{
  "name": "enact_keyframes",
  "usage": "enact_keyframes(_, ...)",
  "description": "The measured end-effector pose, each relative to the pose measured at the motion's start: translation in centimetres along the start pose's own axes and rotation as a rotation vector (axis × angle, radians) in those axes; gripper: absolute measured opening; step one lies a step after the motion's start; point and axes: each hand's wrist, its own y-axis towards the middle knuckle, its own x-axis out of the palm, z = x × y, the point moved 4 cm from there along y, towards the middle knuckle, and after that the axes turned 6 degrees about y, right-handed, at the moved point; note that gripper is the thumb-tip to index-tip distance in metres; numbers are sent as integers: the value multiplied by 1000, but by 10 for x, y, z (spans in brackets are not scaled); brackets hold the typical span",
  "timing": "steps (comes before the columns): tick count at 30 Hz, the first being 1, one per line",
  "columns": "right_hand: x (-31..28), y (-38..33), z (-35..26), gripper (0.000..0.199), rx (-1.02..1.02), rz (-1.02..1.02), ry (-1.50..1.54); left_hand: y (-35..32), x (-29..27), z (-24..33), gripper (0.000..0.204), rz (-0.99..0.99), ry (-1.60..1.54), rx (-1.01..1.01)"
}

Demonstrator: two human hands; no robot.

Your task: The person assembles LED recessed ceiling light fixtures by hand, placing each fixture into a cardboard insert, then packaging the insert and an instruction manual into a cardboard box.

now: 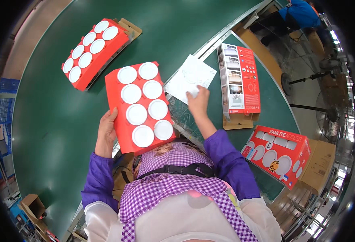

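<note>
My left hand (pixel 107 131) grips the left edge of a red cardboard tray (pixel 117 94), tilted in front of me. Two rows of white round discs (pixel 136 114) sit in it. At the lower edge of a white printed leaflet (pixel 187 78), my right hand (pixel 199 101) rests with thumb and forefinger apart on the paper. The leaflet lies across the seam between two green tabletops. Farther left, a second red tray (pixel 107 50) of white discs lies on the table, partly over a brown cardboard piece (pixel 130 29).
Right of the leaflet lies a red and white printed box (pixel 248 86) with brown flaps open at its near end. Another red box (pixel 276 151) stands at the right table edge, its brown flap outward. Beyond are a floor fan (pixel 326 105) and a person in blue (pixel 302 14).
</note>
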Motion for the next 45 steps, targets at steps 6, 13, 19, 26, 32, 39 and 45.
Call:
enact_keyframes(6,-21,34,5,78,489,79,-225,30,-30,-20,33,57,-32,-37)
enact_keyframes(13,7,58,27,61,534,113,-192,52,-21,-22,29,95,71,82)
enact_keyframes(19,-23,61,1,23,164,38,152,34,-31,-16,67,404,685,287)
enact_keyframes(26,-195,149,65,26,-74,244,113,36,-13,-14,84,368,886,249)
enact_keyframes(32,-181,116,16,29,-437,415,-445,37,-10,-14,89,387,853,209)
enact_keyframes(39,45,-26,-31,58,295,-704,344,38,16,-21,71,240,391,203)
enact_keyframes(45,33,-42,-62,55,210,-516,404,16,71,-7,54,77,233,128)
